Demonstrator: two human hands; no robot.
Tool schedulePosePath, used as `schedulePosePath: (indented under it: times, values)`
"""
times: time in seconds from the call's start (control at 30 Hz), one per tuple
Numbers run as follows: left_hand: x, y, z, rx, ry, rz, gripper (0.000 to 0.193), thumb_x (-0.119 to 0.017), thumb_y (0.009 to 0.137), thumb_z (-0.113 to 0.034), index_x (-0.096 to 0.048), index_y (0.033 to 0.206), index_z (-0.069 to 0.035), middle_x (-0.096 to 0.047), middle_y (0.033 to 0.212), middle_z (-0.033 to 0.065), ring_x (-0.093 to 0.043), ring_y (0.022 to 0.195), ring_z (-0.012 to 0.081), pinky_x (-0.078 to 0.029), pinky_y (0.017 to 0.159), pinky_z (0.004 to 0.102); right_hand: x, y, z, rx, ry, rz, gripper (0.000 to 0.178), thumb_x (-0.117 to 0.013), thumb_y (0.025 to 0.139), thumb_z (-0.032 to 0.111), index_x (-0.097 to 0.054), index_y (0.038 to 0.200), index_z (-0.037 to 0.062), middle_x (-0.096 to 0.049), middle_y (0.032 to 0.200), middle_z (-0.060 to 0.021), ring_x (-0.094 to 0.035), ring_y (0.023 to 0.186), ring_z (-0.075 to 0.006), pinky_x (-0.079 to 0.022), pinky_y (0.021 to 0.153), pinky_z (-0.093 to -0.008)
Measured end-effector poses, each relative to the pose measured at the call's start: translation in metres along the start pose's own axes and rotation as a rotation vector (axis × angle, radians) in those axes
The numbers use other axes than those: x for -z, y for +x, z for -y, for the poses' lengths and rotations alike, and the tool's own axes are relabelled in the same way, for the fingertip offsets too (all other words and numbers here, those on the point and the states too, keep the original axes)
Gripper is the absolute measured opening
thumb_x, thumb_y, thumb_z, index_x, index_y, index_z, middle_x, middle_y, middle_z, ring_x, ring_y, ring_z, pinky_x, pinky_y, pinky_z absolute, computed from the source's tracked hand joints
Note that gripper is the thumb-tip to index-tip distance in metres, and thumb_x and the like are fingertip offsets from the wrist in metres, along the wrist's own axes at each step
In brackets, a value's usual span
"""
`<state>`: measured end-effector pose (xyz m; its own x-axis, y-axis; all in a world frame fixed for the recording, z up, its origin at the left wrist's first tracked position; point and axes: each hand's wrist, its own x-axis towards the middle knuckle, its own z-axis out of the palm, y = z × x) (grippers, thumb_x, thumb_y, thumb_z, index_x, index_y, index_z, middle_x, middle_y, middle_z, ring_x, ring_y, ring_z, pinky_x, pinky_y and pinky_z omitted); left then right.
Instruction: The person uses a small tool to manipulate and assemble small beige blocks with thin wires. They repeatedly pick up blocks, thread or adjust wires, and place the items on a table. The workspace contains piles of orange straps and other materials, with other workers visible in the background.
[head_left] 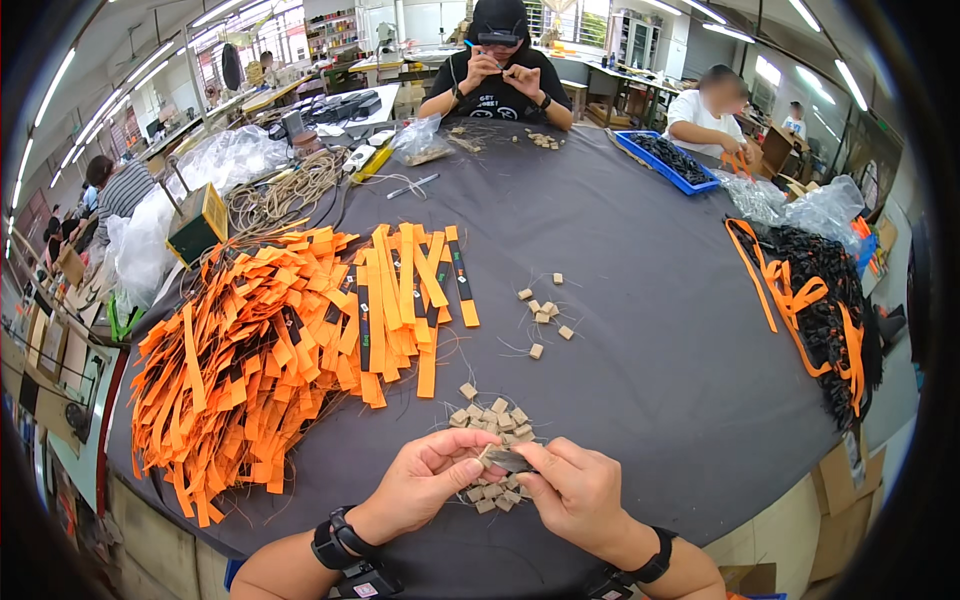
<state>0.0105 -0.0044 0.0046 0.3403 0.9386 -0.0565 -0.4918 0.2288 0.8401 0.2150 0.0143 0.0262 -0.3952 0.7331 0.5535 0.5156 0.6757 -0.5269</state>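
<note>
Near the front edge of the dark-covered table, my left hand point(428, 478) pinches a small beige block-like piece point(488, 456) between thumb and fingertips. My right hand point(574, 492) is closed on a short grey metal blade point(511, 460), whose tip meets the beige piece; its handle is hidden in my fingers. Below and around both hands lies a pile of similar beige pieces point(490, 412) with thin pale threads sticking out. Farther off, several more loose beige pieces point(543, 312) are scattered on the cloth.
A large heap of orange and black strips point(250, 350) covers the table's left side. Tangled cord point(285, 190) and a dark green box point(198, 225) lie behind it. At right are black straps with orange bands point(815, 290) and a blue tray point(665, 162). Another person works across the table.
</note>
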Motion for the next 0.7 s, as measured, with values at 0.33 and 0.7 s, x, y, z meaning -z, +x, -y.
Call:
schedulePosePath:
  times: [0.33, 0.7]
  values:
    - [-0.0007, -0.0002, 0.0006, -0.004, -0.055, 0.016, 0.031, -0.054, 0.095, -0.005, -0.051, 0.124, 0.005, -0.062, 0.113, 0.0129, -0.063, 0.102, 0.0209, -0.050, 0.092, 0.0324, -0.0045, -0.0043, -0.0019, -0.053, 0.012, 0.015, 0.028, -0.073, 0.076, 0.017, -0.067, 0.103, 0.0105, -0.055, 0.069, -0.0016, -0.053, 0.050, -0.0203, -0.042, 0.046, -0.0309]
    - [0.0028, -0.0002, 0.0028, -0.003, -0.048, 0.059, 0.032, -0.054, 0.096, -0.007, -0.051, 0.127, 0.004, -0.059, 0.118, 0.0109, -0.062, 0.105, 0.0191, -0.050, 0.094, 0.0310, -0.0033, -0.0022, -0.0007, -0.037, 0.018, 0.015, 0.027, -0.074, 0.074, 0.016, -0.066, 0.099, 0.0093, -0.058, 0.070, -0.0027, -0.055, 0.052, -0.0217, -0.043, 0.046, -0.0313]
